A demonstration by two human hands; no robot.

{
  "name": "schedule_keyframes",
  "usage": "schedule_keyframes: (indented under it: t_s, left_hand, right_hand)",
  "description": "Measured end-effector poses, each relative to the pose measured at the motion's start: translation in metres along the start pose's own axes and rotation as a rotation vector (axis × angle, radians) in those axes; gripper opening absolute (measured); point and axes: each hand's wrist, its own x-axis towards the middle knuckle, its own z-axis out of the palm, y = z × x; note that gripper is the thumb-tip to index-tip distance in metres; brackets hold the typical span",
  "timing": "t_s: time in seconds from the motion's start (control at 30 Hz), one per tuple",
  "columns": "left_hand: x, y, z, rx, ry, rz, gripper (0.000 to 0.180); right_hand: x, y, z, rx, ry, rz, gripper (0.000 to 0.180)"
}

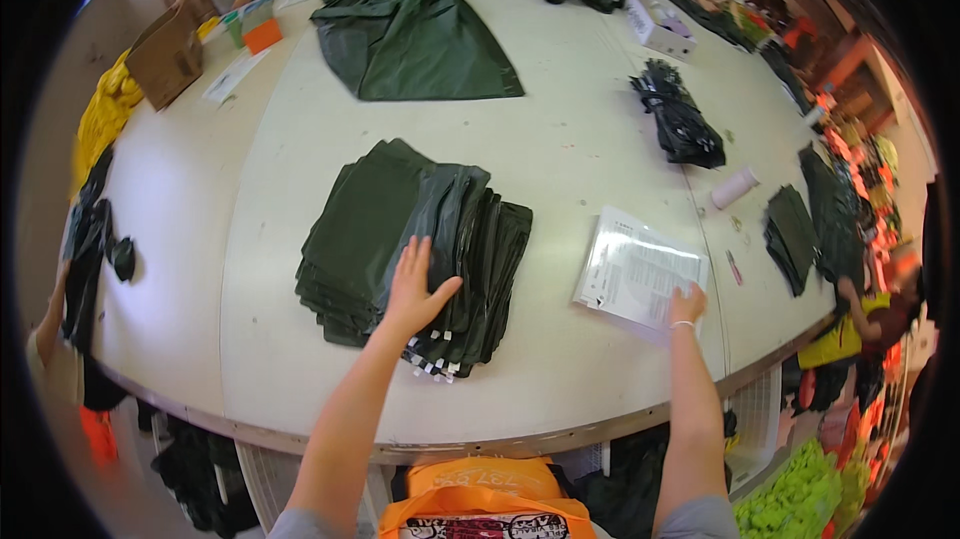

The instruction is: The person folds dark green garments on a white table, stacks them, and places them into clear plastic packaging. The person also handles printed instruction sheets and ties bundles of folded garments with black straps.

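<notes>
A stack of folded dark green garments [350, 229] lies in front of me, with small white tags sticking out at its near edge. My left hand [413, 289] rests on top of it, fingers spread and thumb out, holding nothing. To the right lies a pile of clear printed plastic bags [630, 264], shiny and covered in dark print. My right hand [686, 307] is at the right edge of this pile, its fingers bent and pinched on the top bag. Part of the fingertips is hard to make out.
A spread green garment [420, 39] lies at the far side of the table [560, 379]. Dark bundles [675, 114], a pale pink roll [735, 189], small snips [735, 267], a white box [660, 27] and a cardboard box [165, 59] lie about. Other people work around the edges.
</notes>
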Motion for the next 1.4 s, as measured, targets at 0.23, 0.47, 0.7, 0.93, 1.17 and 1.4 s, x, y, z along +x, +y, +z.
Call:
schedule_keyframes:
  t_s: [0.23, 0.47, 0.7, 0.93, 1.17, 1.4]
  left_hand:
    - [-0.064, 0.036, 0.006, 0.263, -0.195, -0.096, 0.073]
    - [-0.076, 0.056, -0.034, -0.007, -0.108, -0.396, 0.043]
    - [-0.066, 0.005, 0.004, 0.180, -0.016, -0.142, 0.060]
    - [-0.097, 0.008, -0.010, 0.186, 0.181, -0.116, 0.029]
    - [-0.103, -0.013, -0.039, 0.194, 0.412, 0.019, 0.010]
    - [-0.124, 0.008, -0.095, 0.217, 0.496, 0.019, 0.011]
  right_hand:
    - [0.084, 0.133, 0.031, 0.136, -0.474, 0.308, 0.077]
    - [0.124, 0.129, -0.025, 0.258, -0.631, 0.127, 0.045]
    - [0.035, 0.007, -0.150, 1.065, -0.894, 0.316, 0.044]
    - [-0.078, -0.044, -0.204, 1.296, -0.939, 0.360, 0.047]
    - [-0.152, -0.112, -0.223, 1.217, -1.177, 0.178, 0.046]
    - [-0.183, -0.166, -0.227, 1.016, -1.171, 0.103, 0.030]
